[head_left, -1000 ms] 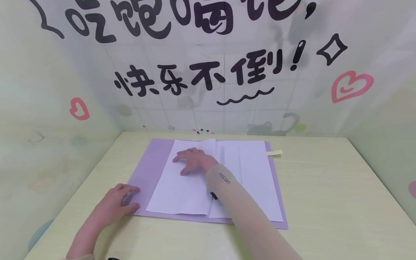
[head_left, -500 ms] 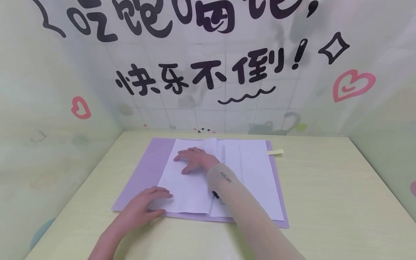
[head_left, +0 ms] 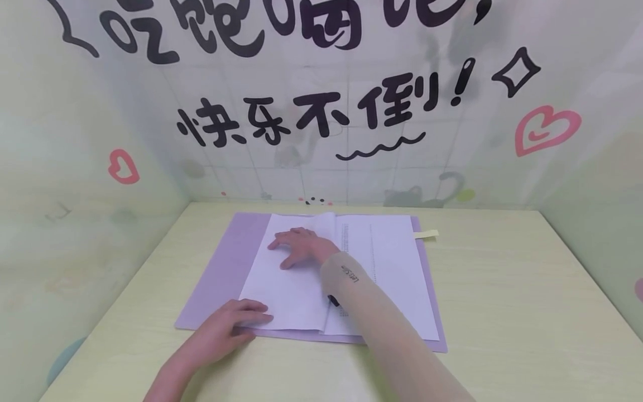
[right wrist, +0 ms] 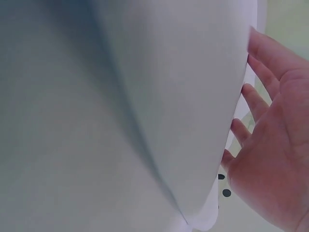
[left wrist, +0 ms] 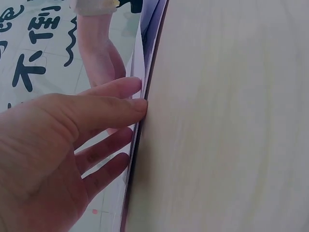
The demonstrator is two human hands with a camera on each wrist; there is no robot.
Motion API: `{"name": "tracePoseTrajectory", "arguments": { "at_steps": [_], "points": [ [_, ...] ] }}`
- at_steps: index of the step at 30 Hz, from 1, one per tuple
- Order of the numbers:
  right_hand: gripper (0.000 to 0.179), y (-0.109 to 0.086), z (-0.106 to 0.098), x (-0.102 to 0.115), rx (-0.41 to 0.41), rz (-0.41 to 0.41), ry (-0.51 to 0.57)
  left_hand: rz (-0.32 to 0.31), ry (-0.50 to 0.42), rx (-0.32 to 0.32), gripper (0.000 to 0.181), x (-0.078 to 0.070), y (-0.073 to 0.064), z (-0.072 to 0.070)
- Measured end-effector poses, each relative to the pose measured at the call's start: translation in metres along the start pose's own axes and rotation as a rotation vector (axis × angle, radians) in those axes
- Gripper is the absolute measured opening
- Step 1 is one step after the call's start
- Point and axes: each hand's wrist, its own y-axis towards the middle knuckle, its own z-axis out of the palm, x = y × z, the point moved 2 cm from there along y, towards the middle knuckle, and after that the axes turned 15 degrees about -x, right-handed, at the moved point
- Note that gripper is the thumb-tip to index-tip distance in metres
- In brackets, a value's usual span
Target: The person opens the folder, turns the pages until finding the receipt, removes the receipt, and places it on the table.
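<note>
White paper lies under left hand and right hand.

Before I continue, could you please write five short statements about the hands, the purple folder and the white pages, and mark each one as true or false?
1. The right hand touches the left white page on the purple folder. True.
2. The left hand is at the folder's far edge, near the wall. False: it is at the near edge.
3. A pale yellow strip sticks out beyond the folder's right edge. True.
4. The right white page has no print on it. False: small printed lines show, too small to read.
5. The purple folder is closed. False: it lies open.
</note>
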Motion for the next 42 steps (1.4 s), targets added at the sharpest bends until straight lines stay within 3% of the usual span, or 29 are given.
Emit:
{"name": "tracePoseTrajectory", "arguments": {
  "at_steps": [7,14,20,26,30,35,42],
  "points": [
    [0.055,0.001,-0.003,-0.007,-0.06,-0.057,-0.044,0.037,0.018,-0.016,0.045,-0.001,0.003,0.004],
    [0.049,-0.008,-0.019,-0.019,-0.174,-0.091,0.068,0.041,0.028,-0.004,0.043,-0.004,0.006,0.004],
    [0.047,-0.026,-0.041,-0.032,-0.275,0.031,0.189,0.049,0.037,-0.019,0.042,-0.005,0.004,0.002],
    [0.048,-0.053,-0.066,-0.057,-0.373,0.173,0.257,0.098,0.045,-0.069,0.042,-0.004,-0.002,0.003],
    [0.049,-0.075,-0.08,-0.082,-0.43,0.227,0.26,0.123,0.05,-0.098,0.044,-0.003,-0.004,0.003],
    [0.048,-0.101,-0.093,-0.113,-0.528,0.277,0.271,0.107,0.063,-0.096,0.045,-0.003,-0.003,0.004],
    [0.047,-0.137,-0.103,-0.143,-0.636,0.297,0.296,0.111,0.062,-0.103,0.045,-0.003,-0.003,0.007]
  ]
}}
